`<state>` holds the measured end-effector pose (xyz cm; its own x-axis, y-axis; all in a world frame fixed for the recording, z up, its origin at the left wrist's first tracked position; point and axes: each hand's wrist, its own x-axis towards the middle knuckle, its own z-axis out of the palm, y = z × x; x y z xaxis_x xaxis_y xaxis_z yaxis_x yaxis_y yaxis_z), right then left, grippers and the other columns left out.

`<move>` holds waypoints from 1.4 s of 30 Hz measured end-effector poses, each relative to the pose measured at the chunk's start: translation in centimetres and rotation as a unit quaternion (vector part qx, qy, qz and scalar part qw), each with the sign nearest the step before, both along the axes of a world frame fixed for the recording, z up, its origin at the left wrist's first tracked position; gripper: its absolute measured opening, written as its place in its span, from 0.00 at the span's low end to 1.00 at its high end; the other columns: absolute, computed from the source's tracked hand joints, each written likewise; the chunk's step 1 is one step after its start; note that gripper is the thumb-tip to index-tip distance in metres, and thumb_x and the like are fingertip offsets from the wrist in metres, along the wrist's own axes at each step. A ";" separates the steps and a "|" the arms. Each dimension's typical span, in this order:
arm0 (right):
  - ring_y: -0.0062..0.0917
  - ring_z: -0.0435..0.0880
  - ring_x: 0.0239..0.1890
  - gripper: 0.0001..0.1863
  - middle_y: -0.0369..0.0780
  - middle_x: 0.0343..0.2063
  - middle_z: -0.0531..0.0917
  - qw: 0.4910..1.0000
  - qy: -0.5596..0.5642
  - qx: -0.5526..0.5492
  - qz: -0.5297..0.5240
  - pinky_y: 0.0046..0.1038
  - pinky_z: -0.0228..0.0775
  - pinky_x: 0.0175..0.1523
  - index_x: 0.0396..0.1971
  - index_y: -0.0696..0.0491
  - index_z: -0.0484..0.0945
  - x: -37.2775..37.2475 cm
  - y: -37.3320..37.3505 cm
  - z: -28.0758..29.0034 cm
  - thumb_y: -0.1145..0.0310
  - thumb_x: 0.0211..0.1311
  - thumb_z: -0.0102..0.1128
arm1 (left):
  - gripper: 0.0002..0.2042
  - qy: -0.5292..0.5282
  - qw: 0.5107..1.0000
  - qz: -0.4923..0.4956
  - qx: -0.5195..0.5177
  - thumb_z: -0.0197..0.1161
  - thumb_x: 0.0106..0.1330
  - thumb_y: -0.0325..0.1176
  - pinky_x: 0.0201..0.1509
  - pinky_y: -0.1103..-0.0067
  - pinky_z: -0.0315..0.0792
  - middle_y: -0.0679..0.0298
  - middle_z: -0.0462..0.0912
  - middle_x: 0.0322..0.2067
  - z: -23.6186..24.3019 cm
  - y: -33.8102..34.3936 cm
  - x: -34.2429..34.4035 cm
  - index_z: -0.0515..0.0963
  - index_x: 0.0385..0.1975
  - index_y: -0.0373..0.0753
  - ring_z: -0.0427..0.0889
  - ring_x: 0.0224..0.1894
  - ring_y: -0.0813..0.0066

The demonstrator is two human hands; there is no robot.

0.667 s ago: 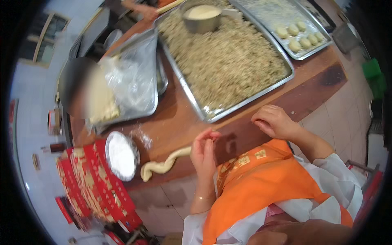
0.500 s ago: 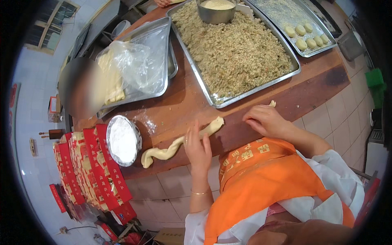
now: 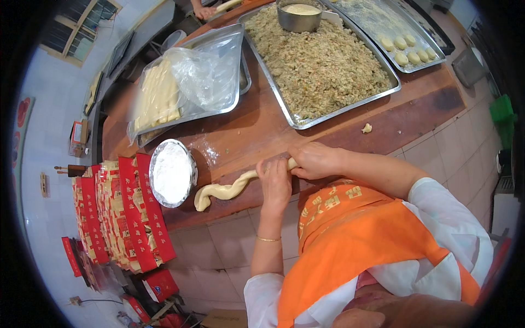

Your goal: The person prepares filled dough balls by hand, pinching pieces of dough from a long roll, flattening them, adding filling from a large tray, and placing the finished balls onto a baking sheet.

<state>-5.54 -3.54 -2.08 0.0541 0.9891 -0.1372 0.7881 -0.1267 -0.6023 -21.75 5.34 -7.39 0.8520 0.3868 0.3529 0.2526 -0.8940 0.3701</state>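
A long twisted rope of dough [image 3: 227, 190] lies along the near edge of the wooden table. My left hand [image 3: 275, 183] is closed around it toward its right end. Right beside it, my right hand [image 3: 314, 160] grips the end of the same rope, with a short bit of dough showing between the hands. A small torn scrap of dough [image 3: 367, 128] rests on the table farther right. Left of the rope stands a round metal bowl of white flour [image 3: 171, 174], with flour dusted on the wood next to it.
Behind my hands sits a large metal tray [image 3: 306, 124] heaped with crumbly filling, a metal pot [image 3: 298, 21] on top. Left is a tray of dough strips [image 3: 158, 95] under plastic. A far-right tray holds several dough balls [image 3: 401, 58]. Red packaging [image 3: 123, 213] is stacked left. Another person's hand [image 3: 204, 12] shows at the far edge.
My right hand has come left from beside the dough scrap and taken hold of the rope's right end. My left hand, fingers outstretched before, has closed on the dough. The view has shifted slightly.
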 end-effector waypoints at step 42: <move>0.41 0.82 0.39 0.12 0.43 0.33 0.82 0.969 -0.017 0.099 -0.228 0.35 0.76 0.45 0.40 0.55 0.80 5.3 -12.5 -1.3 0.70 0.56 0.65 | 0.11 -0.028 0.927 -0.007 -0.373 0.62 0.66 0.26 0.48 0.72 0.74 0.55 0.83 0.41 0.9 -7.4 6.6 0.81 0.47 0.34 0.81 0.45 0.61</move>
